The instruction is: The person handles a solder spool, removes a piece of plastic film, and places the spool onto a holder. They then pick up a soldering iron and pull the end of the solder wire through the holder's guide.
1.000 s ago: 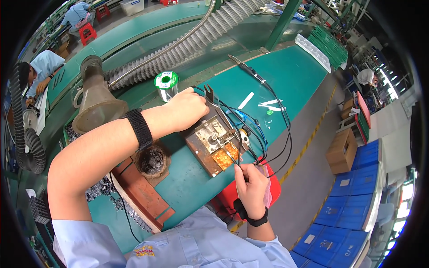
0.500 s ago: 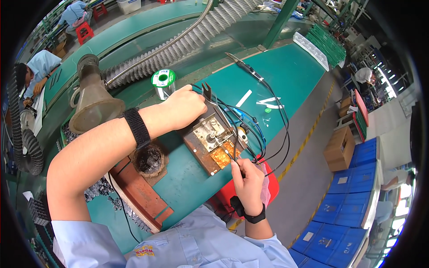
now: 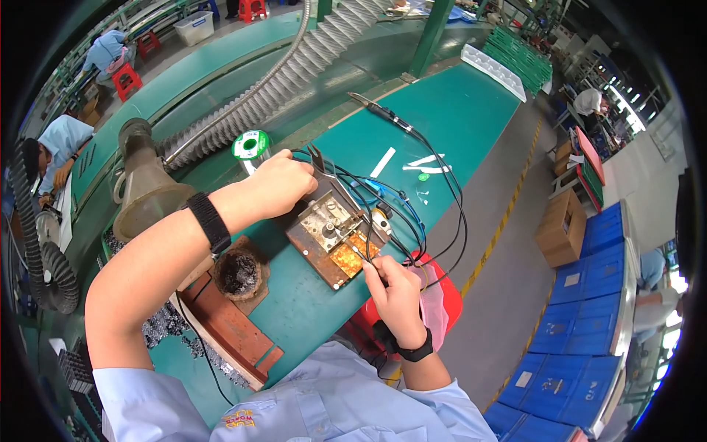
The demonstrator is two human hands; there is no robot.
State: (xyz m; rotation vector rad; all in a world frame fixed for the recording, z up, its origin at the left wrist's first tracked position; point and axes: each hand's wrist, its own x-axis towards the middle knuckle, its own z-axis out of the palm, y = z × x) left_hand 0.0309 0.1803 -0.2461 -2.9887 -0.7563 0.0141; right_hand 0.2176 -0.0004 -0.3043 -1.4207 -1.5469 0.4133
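My right hand (image 3: 395, 293) pinches a thin black cable (image 3: 366, 258) between thumb and fingers. Its pale, stripped-looking end points at the amber, resin-coated patch (image 3: 344, 259) of a small metal-topped fixture (image 3: 300, 241). At the fixture's far left corner, my left hand (image 3: 283, 184) is closed, knuckles up; whatever its fingers grip is hidden. Just beyond those fingers a forked metal piece (image 3: 317, 158) sticks up. Several black and blue cables (image 3: 412, 214) loop along the fixture's right side. Behind my left wrist stands a solder wire spool (image 3: 251, 146) with a green label.
Left of the fixture sits a crusty round pot (image 3: 239, 273) beside a reddish-brown tray (image 3: 232, 322). A fume hood (image 3: 151, 188) with a ribbed duct stands at left. A soldering iron (image 3: 383, 112) and white strips (image 3: 383, 162) lie farther back. Beyond the bench's right edge is a red bin (image 3: 451, 303).
The whole view has shifted, so the bench sits farther left in the picture. Both hands keep nearly the same places at the fixture; the right still pinches the cable.
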